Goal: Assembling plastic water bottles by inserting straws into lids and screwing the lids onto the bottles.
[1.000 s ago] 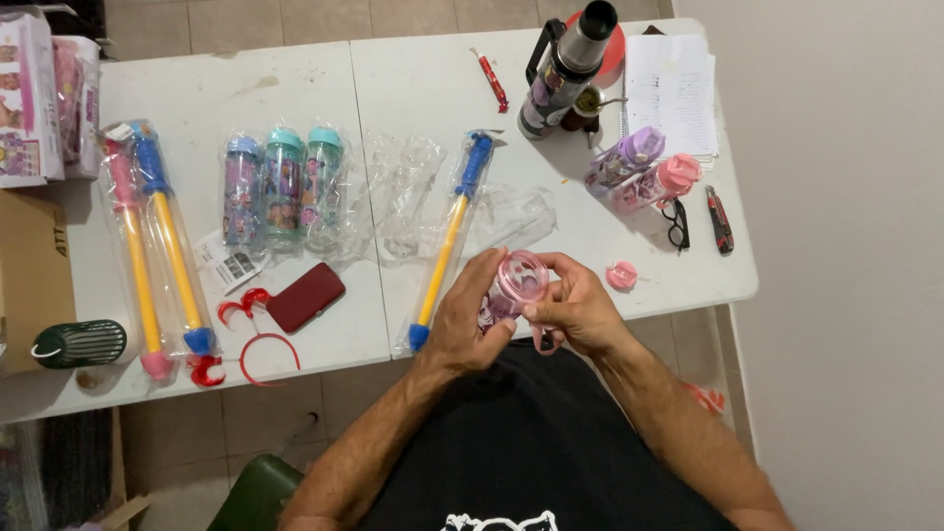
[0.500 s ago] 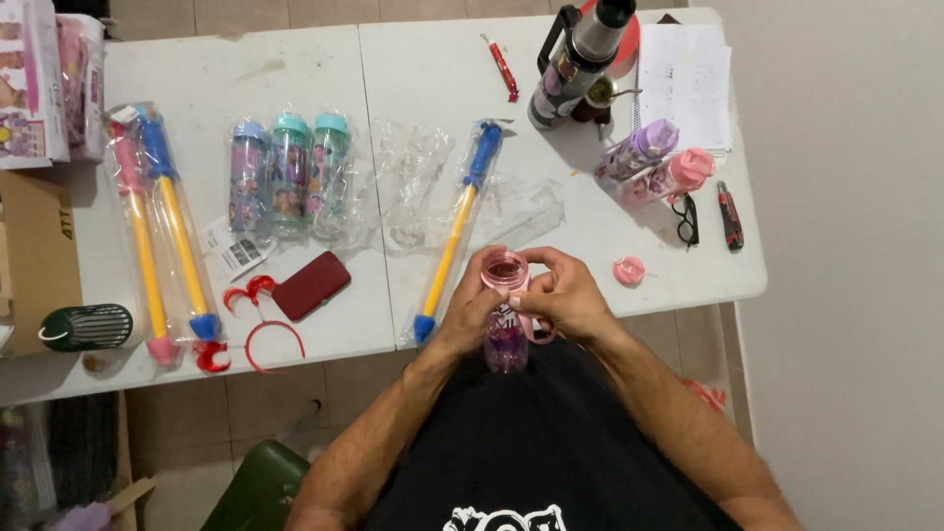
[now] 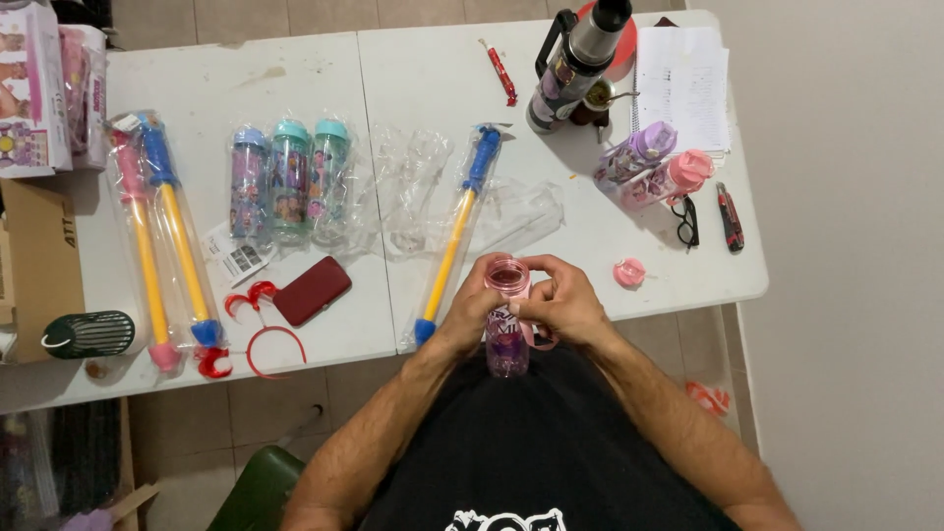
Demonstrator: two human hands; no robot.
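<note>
I hold a small clear pink bottle (image 3: 506,329) upright in front of my chest, its open mouth facing up. My left hand (image 3: 470,313) wraps its left side and my right hand (image 3: 560,300) grips its neck and right side, fingers over the rim. A round pink cap (image 3: 629,272) lies on the white table (image 3: 295,79) just right of my hands. A yellow and blue water pump toy (image 3: 454,236) in clear wrap lies on the table left of the bottle.
Three wrapped bottles (image 3: 290,182) and empty clear wrappers (image 3: 413,187) lie mid-table. Two more pump toys (image 3: 157,236), a red case (image 3: 312,291) and a red headband (image 3: 265,339) sit left. A dark flask (image 3: 580,59), papers (image 3: 683,84), two pink-purple bottles (image 3: 654,167), glasses (image 3: 685,221) and a knife (image 3: 730,216) are at the right.
The bottle has turned from tilted on its side to upright with its mouth up, and dropped slightly toward my chest. Both hands stayed on it.
</note>
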